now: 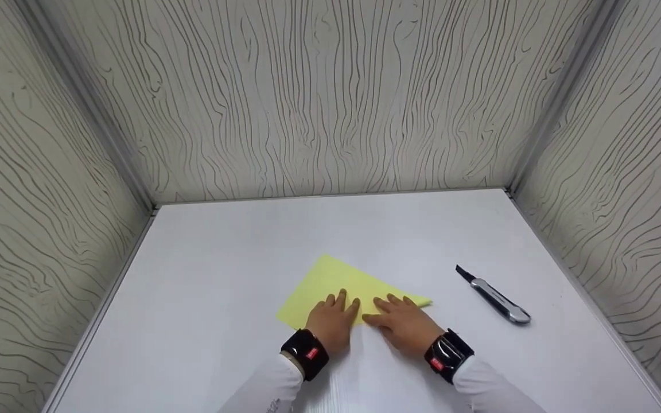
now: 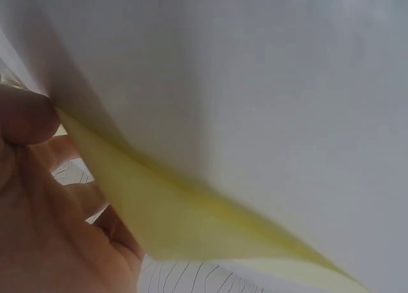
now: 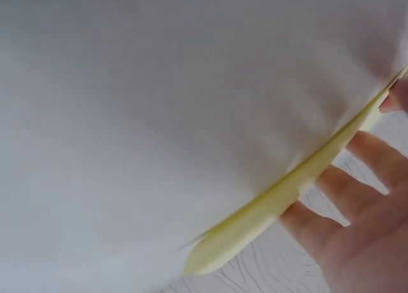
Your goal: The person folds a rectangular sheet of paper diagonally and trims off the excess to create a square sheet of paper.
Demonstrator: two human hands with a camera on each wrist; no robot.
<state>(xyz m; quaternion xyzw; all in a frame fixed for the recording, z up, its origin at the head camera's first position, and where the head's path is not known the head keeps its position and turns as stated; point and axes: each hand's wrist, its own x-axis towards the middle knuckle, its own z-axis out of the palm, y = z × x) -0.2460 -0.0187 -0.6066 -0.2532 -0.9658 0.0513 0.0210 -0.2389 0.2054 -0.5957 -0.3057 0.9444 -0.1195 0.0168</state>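
Observation:
A yellow sheet of paper (image 1: 330,278), folded into a rough triangle, lies on the white table. On its near part rests my left hand (image 1: 330,324), fingers spread and pointing away from me. My right hand (image 1: 406,324) presses on the paper's right part with its fingers spread, close to the narrow right corner. The two thumbs sit near each other at the near edge. In the left wrist view the paper's edge (image 2: 191,216) lifts a little beside the palm. The right wrist view shows fingers (image 3: 347,188) laid across the folded yellow strip (image 3: 248,226).
A utility knife (image 1: 494,295) with a black and silver handle lies to the right of the paper, its dark blade end pointing away. Wood-grain patterned panels (image 1: 319,97) wall the white table (image 1: 204,275) at the back and both sides.

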